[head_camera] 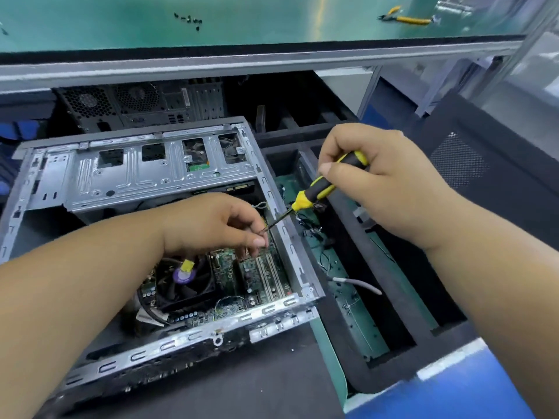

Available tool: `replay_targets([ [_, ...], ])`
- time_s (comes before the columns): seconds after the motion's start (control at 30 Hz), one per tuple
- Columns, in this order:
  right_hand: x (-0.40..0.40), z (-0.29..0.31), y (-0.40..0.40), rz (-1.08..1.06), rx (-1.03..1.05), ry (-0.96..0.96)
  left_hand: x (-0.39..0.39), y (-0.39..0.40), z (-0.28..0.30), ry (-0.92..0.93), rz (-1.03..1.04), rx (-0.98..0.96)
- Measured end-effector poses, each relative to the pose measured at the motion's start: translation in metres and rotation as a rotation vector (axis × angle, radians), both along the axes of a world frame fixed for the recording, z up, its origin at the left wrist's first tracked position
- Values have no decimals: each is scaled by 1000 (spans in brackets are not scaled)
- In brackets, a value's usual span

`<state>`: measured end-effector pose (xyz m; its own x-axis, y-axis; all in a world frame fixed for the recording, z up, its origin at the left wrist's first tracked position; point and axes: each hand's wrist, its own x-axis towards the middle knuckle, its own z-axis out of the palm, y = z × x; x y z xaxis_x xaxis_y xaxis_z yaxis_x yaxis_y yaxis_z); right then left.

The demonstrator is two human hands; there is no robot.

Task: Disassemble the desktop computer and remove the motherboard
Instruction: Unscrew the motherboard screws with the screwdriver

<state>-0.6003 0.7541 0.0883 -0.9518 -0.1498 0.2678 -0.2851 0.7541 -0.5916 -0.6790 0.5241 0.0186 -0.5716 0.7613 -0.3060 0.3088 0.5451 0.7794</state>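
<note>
Right hand: the right hand (378,182) is wrapped tight round the yellow-and-black screwdriver (325,187), holding it on a slant so the shaft drops over the case wall.
Left hand: the left hand (217,225) is down inside the case, fingertips pinched at the screwdriver's tip, most likely steadying it on a screw, though the screw itself can't be made out.
Motherboard: the motherboard (257,276) is not out yet; it lies flat on the floor of the computer case (272,313), just under the left hand, with the black cooler fan (187,285) seated on it.
Case: lying open on its side on the desk (272,397), drive cage (145,173) fixed across the far end.
Foam tray: the black tray (393,376), just right of the case, holds green boards and loose wires in its compartments.
Shelf: the green shelf (272,22) above carries loose screws (189,21) and yellow-handled pliers (405,18), well apart.
Behind: a second computer (145,104) sits under the shelf.
</note>
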Motion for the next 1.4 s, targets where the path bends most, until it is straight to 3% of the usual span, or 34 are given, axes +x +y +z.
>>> replay_targets([
  [0.13,6,-2,24,-110,-115,116,11,20,11,-10,111,65],
  [0.23,10,-4,45,-279,-151,234,20,46,14,137,152,1],
  [0.4,15,-9,64,-432,-201,241,44,116,10,406,-35,-159],
  [0.67,17,-20,69,-490,-286,177,53,165,-12,345,11,-165],
  [1.03,-4,-31,12,-208,-444,140,52,42,20,397,350,-61],
  [1.23,-15,-43,-47,-62,-455,36,53,-51,16,340,522,-148],
  [1.4,-23,-54,-84,27,-556,-61,51,-109,8,369,438,-342],
])
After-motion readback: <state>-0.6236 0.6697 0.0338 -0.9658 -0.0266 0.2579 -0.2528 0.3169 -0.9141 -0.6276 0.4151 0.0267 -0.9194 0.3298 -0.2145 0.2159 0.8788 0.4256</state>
